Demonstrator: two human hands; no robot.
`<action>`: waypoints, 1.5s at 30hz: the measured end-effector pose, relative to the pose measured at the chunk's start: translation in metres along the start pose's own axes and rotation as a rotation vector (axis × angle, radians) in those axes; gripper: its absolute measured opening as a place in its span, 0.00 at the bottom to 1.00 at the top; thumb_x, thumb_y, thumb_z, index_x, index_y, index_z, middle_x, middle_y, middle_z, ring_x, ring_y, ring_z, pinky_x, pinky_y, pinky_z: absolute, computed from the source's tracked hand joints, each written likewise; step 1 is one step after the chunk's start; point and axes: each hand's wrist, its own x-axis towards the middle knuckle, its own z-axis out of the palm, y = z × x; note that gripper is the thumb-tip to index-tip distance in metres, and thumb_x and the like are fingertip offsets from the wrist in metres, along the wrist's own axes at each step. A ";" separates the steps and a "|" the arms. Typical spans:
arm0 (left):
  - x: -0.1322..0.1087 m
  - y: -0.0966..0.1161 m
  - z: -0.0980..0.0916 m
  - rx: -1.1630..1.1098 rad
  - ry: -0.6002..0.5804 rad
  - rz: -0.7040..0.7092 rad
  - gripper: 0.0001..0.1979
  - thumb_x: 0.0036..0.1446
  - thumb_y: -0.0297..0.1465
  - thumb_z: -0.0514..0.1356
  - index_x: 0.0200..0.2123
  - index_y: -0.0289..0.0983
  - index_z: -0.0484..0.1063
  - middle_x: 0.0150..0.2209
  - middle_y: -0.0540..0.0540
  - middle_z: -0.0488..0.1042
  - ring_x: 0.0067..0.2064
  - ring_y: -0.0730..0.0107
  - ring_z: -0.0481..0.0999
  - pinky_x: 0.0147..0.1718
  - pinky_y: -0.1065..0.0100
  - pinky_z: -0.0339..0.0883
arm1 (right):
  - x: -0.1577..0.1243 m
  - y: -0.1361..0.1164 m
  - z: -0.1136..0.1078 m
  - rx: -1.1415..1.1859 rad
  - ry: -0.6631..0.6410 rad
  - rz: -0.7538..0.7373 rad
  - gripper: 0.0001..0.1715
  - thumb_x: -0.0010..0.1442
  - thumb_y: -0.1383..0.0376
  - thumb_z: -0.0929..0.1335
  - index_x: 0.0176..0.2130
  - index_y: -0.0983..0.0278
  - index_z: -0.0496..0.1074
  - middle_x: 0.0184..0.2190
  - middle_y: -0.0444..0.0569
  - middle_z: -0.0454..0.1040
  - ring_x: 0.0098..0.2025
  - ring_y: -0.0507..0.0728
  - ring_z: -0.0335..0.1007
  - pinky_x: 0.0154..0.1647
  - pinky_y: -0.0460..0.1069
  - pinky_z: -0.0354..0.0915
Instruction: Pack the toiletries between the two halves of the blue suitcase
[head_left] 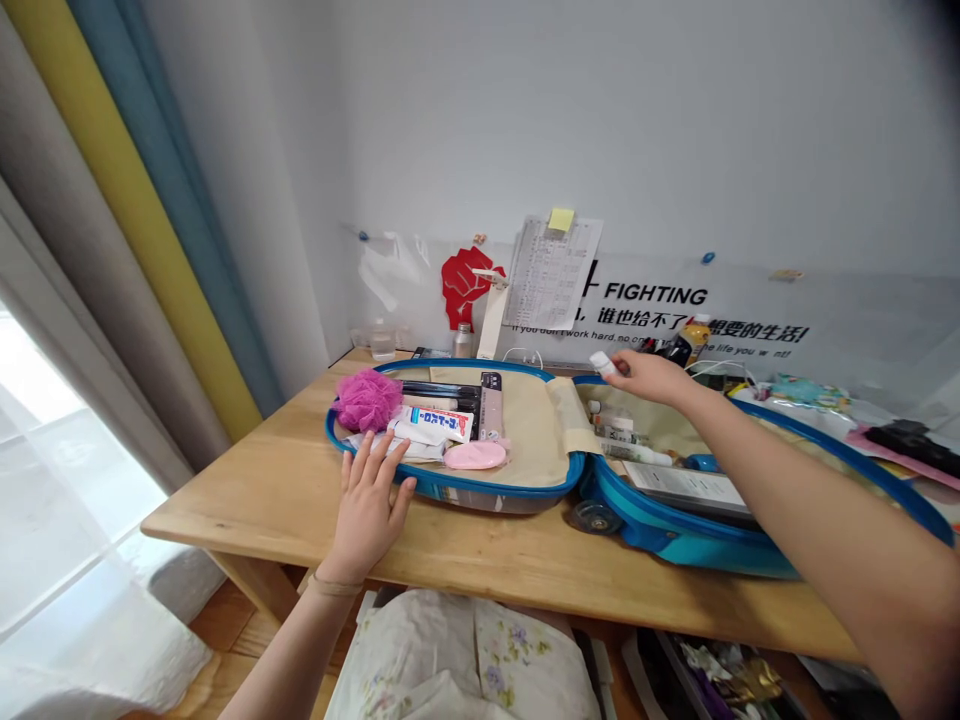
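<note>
A blue-rimmed suitcase (457, 489) lies opened flat on the wooden table. My left hand (373, 505) rests with fingers spread at the near rim of its left half. In that half are a purple bath puff (368, 400), a toothpaste tube (435, 424), a pink oval case (475, 456) and dark slim items. Above the far rim of the right half, my right hand (646, 374) grips a small white bottle (602, 364). Below it lie several small bottles (619, 434) and a flat white-and-grey box (684, 484).
A white lamp (493, 318), a small jar (463, 340) and a clear container (382, 342) stand behind the suitcase. An orange-capped drink bottle (697, 335) is at the back right. Below the table edge are a floral cushion (465, 655) and a bin of wrappers (731, 670).
</note>
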 end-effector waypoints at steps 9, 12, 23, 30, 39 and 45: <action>0.000 0.002 -0.002 0.010 -0.008 0.004 0.22 0.68 0.36 0.50 0.62 0.38 0.66 0.66 0.38 0.64 0.70 0.50 0.54 0.67 0.43 0.44 | 0.032 -0.173 0.005 0.126 -0.019 -0.345 0.23 0.61 0.54 0.67 0.53 0.60 0.71 0.49 0.53 0.79 0.48 0.62 0.76 0.43 0.50 0.67; 0.000 0.002 -0.001 0.020 0.003 0.014 0.21 0.68 0.35 0.50 0.61 0.38 0.66 0.66 0.38 0.64 0.70 0.49 0.55 0.67 0.43 0.45 | 0.043 -0.219 0.014 0.118 -0.057 -0.421 0.19 0.62 0.54 0.68 0.51 0.58 0.73 0.49 0.51 0.78 0.50 0.60 0.75 0.47 0.50 0.68; 0.001 0.003 -0.003 0.019 -0.018 0.006 0.21 0.68 0.34 0.50 0.62 0.38 0.66 0.66 0.38 0.64 0.70 0.50 0.54 0.67 0.42 0.46 | 0.052 -0.275 0.034 0.150 -0.137 -0.517 0.23 0.65 0.54 0.67 0.53 0.66 0.71 0.52 0.49 0.72 0.51 0.61 0.71 0.51 0.57 0.71; 0.001 0.003 -0.003 0.015 -0.024 -0.002 0.22 0.67 0.35 0.51 0.62 0.39 0.67 0.66 0.38 0.64 0.70 0.49 0.54 0.67 0.41 0.46 | 0.065 -0.231 0.014 0.235 -0.042 -0.453 0.18 0.67 0.55 0.65 0.51 0.63 0.73 0.52 0.51 0.74 0.51 0.56 0.71 0.54 0.56 0.69; 0.001 0.003 -0.003 0.003 -0.007 0.004 0.21 0.68 0.35 0.50 0.61 0.39 0.67 0.65 0.38 0.65 0.70 0.49 0.54 0.67 0.42 0.45 | 0.047 -0.039 -0.004 0.205 0.114 -0.027 0.26 0.66 0.58 0.56 0.51 0.66 0.74 0.42 0.57 0.80 0.43 0.60 0.74 0.43 0.51 0.65; 0.001 0.003 -0.002 -0.002 0.000 0.005 0.21 0.68 0.35 0.50 0.61 0.38 0.66 0.65 0.38 0.64 0.70 0.50 0.53 0.67 0.42 0.45 | 0.005 0.038 0.041 0.178 -0.131 -0.056 0.10 0.56 0.62 0.69 0.37 0.63 0.79 0.38 0.58 0.81 0.38 0.60 0.75 0.38 0.49 0.66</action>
